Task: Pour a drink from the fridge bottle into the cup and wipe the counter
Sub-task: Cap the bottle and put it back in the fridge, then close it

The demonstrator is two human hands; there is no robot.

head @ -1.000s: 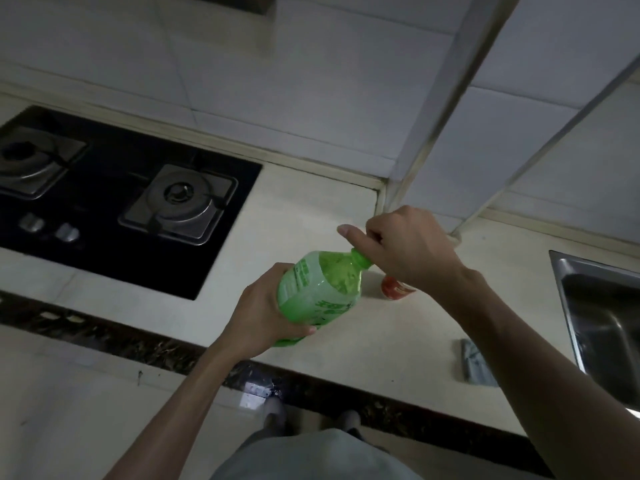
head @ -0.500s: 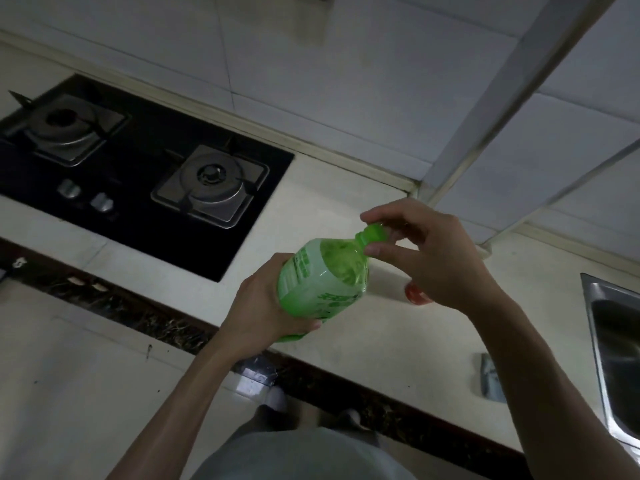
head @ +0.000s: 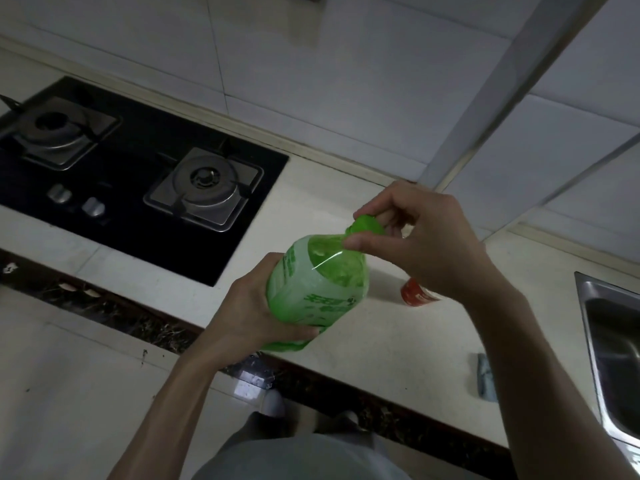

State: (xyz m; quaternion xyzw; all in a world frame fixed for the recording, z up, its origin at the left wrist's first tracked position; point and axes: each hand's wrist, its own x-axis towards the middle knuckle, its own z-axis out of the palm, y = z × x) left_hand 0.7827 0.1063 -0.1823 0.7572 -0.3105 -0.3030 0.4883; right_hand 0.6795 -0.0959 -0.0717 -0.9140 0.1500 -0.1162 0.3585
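Bottle looks light, thin-walled, squeezable: your left hand wraps its body, right hand pinches the cap; grip gently.

Stove left, sink right, cup + cloth btwn, on counter.

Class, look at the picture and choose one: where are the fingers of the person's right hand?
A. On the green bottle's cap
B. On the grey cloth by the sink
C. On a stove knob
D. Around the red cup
A: the right hand pinches the cap of the green bottle, which the left hand holds tilted above the counter.
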